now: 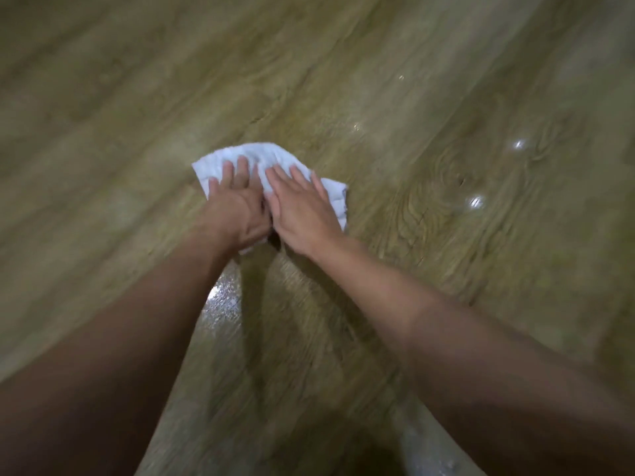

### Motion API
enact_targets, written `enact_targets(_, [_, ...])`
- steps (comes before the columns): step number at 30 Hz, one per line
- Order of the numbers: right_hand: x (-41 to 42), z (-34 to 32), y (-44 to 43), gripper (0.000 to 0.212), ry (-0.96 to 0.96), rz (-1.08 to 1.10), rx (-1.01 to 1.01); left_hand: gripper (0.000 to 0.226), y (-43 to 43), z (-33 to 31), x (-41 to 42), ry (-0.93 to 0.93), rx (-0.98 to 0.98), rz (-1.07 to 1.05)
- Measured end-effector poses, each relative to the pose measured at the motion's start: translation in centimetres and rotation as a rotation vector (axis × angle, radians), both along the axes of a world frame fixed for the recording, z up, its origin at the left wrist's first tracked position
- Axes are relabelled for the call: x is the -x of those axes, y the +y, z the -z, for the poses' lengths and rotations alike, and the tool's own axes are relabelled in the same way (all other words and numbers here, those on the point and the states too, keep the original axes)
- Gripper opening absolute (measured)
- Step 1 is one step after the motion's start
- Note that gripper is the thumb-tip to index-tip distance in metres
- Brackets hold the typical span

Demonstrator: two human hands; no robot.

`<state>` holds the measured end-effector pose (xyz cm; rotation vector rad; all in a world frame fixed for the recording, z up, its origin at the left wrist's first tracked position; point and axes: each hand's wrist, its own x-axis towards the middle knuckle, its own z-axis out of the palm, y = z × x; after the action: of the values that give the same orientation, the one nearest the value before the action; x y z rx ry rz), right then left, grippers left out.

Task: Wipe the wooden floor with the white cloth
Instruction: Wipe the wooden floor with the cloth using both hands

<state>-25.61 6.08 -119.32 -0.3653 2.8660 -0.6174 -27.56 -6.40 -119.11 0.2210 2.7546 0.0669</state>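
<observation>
The white cloth (271, 173) is laid crumpled on the wooden floor (429, 235), near the middle of the view, and is pressed down by both hands side by side. The left hand (237, 204) is spread flat on the cloth's left part, fingers extended and slightly apart; the right hand (302, 207) is likewise flattened on its right part. No grip is closed around the fabric (both palms are released, open and merely pressing). Glossy wet patches are seen on the floor between the forearms.
</observation>
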Motion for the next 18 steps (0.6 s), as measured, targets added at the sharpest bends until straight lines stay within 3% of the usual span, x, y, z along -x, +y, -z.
enact_targets(5, [-7.5, -0.4, 4.7, 0.05, -0.057, -0.028, -0.024, 0.076, 2.3, 0.6, -6.3, -0.009, 0.075, 0.18])
enact_targets(9, [-7.7, -1.0, 5.0, 0.053, -0.144, -0.045, 0.002, 0.075, 3.4, -0.3, -6.4, -0.102, 0.126, 0.184])
enact_targets(18, [-7.0, -0.6, 3.9, 0.054, -0.146, 0.027, 0.074, 0.076, 2.9, -0.3, -5.1, -0.14, 0.186, 0.195])
